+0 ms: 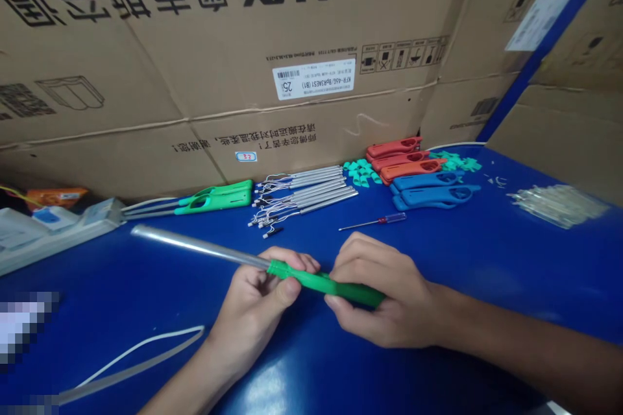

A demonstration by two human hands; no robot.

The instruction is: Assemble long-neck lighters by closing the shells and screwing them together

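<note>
A green long-necked lighter (311, 280) with a silver metal tube is held above the blue table by both hands. Near the base of its tube, my left hand (260, 311) pinches the green body between thumb and fingers. Around the handle end my right hand (384, 292) is closed, hiding much of the handle. The metal tube (199, 246) points up and left. Just beyond my right hand lies a screwdriver (377, 220) with a clear reddish handle. Several metal tubes with white wires (311, 193) lie in a row behind.
Assembled green lighters (219, 196) lie at the back left beside a white power strip (63, 233). Red and blue lighter shells (428, 194), small green caps (361, 172) and clear thin pieces (559, 203) sit toward the right. A cardboard wall (219, 78) stands behind.
</note>
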